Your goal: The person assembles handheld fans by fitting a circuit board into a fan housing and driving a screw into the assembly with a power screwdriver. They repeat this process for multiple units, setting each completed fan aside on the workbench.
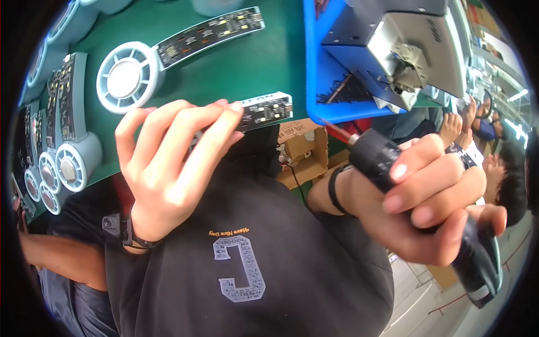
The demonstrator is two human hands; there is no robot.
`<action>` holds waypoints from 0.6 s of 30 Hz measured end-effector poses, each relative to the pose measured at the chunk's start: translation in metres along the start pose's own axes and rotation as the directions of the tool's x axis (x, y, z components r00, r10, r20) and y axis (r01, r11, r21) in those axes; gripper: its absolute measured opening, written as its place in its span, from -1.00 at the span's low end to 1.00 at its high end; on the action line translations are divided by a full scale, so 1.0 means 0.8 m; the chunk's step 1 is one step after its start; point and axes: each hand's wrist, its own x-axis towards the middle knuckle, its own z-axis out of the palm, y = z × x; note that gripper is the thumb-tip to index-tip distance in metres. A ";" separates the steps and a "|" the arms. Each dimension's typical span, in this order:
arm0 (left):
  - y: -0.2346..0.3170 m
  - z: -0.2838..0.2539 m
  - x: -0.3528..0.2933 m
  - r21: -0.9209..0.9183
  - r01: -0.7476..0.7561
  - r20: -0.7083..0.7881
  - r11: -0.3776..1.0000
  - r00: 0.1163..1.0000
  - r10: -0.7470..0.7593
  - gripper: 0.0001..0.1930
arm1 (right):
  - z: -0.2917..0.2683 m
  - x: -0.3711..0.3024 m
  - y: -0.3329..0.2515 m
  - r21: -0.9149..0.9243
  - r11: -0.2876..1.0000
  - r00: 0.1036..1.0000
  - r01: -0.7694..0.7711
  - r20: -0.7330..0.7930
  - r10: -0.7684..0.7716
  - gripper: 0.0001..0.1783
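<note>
My left hand (171, 154) pinches a narrow black circuit board in a pale-blue plastic shell (266, 111); my right hand (429, 194) grips a black cylindrical powered screwdriver (375, 158).
The board juts rightward from my left fingertips, its near end hidden behind them; my right fingers wrap the driver, its thin bit apart from the board, close to the blue plastic tray (310, 67). Beyond my left hand, a pale-blue spoked ring with a curved board arm (124, 78) lies on the green tabletop (275, 62); the tray holds a grey metal box-shaped machine (359, 25) and small dark screw-like pieces (345, 90).
</note>
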 end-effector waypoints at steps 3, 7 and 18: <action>-0.004 0.001 -0.002 -0.026 -0.001 -0.009 1.000 1.000 0.001 -0.67 | 0.016 -0.010 0.012 -0.029 0.998 0.998 -0.049 0.026 0.049 -0.55; -0.009 0.004 -0.006 -0.062 -0.015 -0.007 0.998 1.000 0.015 -0.56 | 0.019 -0.014 0.017 -0.079 0.993 0.994 -0.089 0.056 0.093 -0.52; -0.017 0.007 -0.013 -0.050 -0.022 -0.033 0.998 0.999 0.021 -0.56 | 0.026 -0.021 0.026 -0.091 0.990 0.993 -0.105 0.047 0.110 -0.50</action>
